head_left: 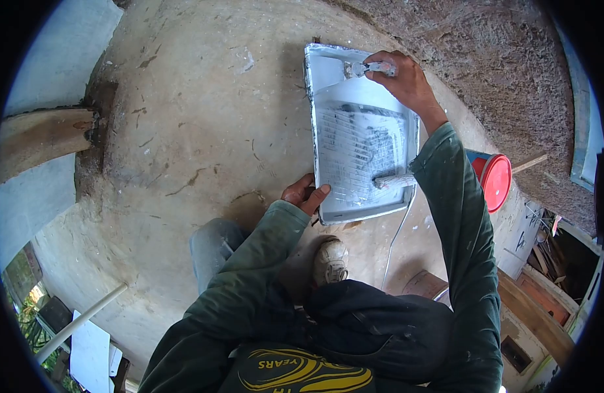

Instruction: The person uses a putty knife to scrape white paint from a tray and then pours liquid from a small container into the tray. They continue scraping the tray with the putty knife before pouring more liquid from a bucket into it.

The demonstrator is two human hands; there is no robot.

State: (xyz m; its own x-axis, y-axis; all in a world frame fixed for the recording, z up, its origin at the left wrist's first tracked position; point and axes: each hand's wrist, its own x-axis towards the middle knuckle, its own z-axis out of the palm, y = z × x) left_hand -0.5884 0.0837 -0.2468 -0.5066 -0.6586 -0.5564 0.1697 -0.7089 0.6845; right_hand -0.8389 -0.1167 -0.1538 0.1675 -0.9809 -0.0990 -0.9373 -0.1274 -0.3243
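Note:
A paint tray (pixel 364 118) lies on the floor in front of me, with white paint pooled at its far end and streaked over its ribbed slope. My left hand (pixel 304 194) is closed on the tray's near left corner, its thumb over the rim. At the far end my right hand (pixel 401 77) grips the paint-smeared handle of what looks like a paintbrush (pixel 374 67); its head is low over the white paint. A small whitish roller (pixel 392 181) rests on the near right part of the tray, partly hidden by my right sleeve.
Right of the tray is a bucket with a red lid (pixel 496 183), a wooden stick (pixel 530 164) behind it. A thin white cable or rod (pixel 397 234) runs along the floor. A rough wall (pixel 485 59) borders the right; a wooden post (pixel 46 141) stands left. My shoe (pixel 331 261) is near the tray.

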